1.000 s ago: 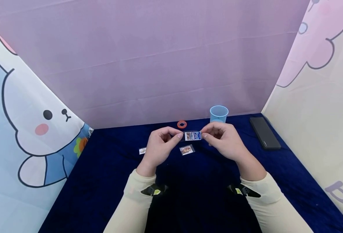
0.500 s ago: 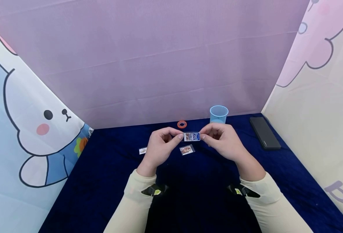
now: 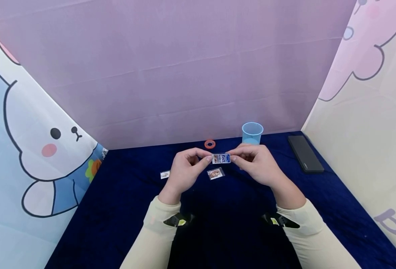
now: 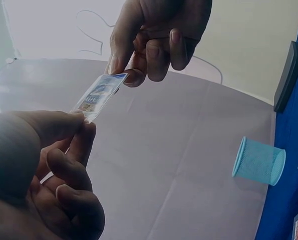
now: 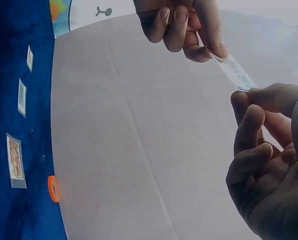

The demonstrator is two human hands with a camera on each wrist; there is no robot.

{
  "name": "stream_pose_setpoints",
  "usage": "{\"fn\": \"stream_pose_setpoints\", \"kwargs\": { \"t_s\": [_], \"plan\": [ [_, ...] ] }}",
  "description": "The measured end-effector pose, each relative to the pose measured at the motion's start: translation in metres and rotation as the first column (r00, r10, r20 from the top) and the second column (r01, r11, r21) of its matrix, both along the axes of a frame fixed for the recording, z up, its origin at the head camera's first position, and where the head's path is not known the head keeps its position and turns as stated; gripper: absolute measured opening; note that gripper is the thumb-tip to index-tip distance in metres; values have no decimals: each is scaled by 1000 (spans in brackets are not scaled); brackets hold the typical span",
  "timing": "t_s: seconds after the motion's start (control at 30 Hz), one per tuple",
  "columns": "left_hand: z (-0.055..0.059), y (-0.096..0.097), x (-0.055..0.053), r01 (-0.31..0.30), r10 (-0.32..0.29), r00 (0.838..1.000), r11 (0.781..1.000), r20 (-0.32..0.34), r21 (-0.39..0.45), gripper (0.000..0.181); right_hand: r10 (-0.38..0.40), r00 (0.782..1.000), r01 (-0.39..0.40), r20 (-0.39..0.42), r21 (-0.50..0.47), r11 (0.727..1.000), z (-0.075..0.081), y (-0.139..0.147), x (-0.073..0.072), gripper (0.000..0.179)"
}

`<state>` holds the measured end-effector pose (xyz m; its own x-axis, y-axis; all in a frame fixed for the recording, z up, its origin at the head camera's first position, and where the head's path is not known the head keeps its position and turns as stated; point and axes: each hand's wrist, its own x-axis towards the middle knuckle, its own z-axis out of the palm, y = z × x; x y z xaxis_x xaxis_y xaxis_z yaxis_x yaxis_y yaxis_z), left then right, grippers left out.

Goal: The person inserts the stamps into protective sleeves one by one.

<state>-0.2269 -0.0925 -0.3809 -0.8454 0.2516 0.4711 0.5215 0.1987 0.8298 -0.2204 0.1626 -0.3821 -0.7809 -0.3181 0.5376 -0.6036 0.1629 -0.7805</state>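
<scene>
A small blue-printed picture card (image 3: 221, 158) with clear plastic around it is held up above the table. My left hand (image 3: 186, 168) pinches its left end between thumb and forefinger. The right hand (image 3: 260, 164) pinches the opposite end the same way. In the left wrist view the card (image 4: 99, 95) slants between both sets of fingertips. Below the hands, a sleeved picture card (image 3: 216, 173) lies on the cloth. Another small card (image 3: 165, 174) is partly hidden behind the left hand. The right wrist view shows a third lying card (image 5: 22, 97) between those two.
An orange ring like a tape roll (image 3: 210, 144) lies at the back of the dark blue table (image 3: 124, 194). Behind the right hand stands a light blue mesh cup (image 3: 252, 130). A long black box (image 3: 305, 154) lies at the far right. Fabric walls enclose the table.
The right hand has shifted slightly left toward the left hand, and the card has moved slightly left and down with it. The left hand has barely moved. Both keep their pinch.
</scene>
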Motion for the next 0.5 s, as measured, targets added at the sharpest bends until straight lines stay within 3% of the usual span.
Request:
{"fn": "stream_pose_setpoints", "kwargs": {
  "t_s": [0.27, 0.5],
  "plan": [
    [23, 5, 20, -2, 2, 1000, 1000, 0, 6, 7, -11, 1000, 11, 11, 29, 1000, 0, 0, 1, 14],
    [23, 6, 21, -2, 2, 1000, 1000, 16, 12, 7, -44, 999, 43, 21, 49, 998, 0, 1, 0, 11]
  ]
}}
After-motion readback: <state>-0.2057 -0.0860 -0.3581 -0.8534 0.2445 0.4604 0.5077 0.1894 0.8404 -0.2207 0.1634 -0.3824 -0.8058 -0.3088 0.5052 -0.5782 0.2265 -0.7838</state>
